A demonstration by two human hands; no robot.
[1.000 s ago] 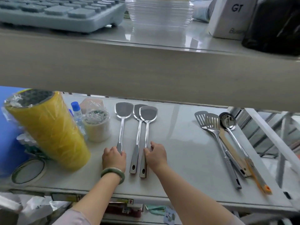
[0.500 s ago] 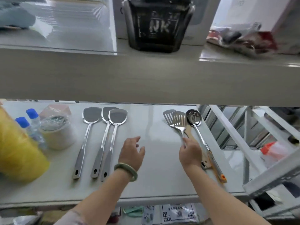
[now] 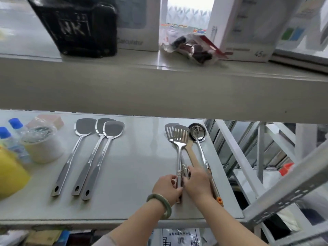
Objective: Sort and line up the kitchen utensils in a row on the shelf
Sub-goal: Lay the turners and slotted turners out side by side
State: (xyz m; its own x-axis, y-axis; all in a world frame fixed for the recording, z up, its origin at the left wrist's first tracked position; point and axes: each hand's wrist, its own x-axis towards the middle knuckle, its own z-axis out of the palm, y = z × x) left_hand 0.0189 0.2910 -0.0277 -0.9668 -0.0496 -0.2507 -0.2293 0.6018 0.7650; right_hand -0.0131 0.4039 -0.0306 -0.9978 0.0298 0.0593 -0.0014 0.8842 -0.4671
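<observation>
Three solid spatulas [image 3: 83,153] lie side by side at shelf [image 3: 138,166] centre-left, heads to the back; the two right ones overlap at the heads. Further right: two slotted spatulas [image 3: 179,137] overlapping, a wooden handle [image 3: 192,157] under them, a ladle [image 3: 197,133] just beside. Left hand [image 3: 167,188], bracelet [image 3: 159,205] on the wrist, grip closed on the front slotted spatula's handle. Right hand [image 3: 197,183] touches the handles next to it, index finger out; can't tell if it's gripping
</observation>
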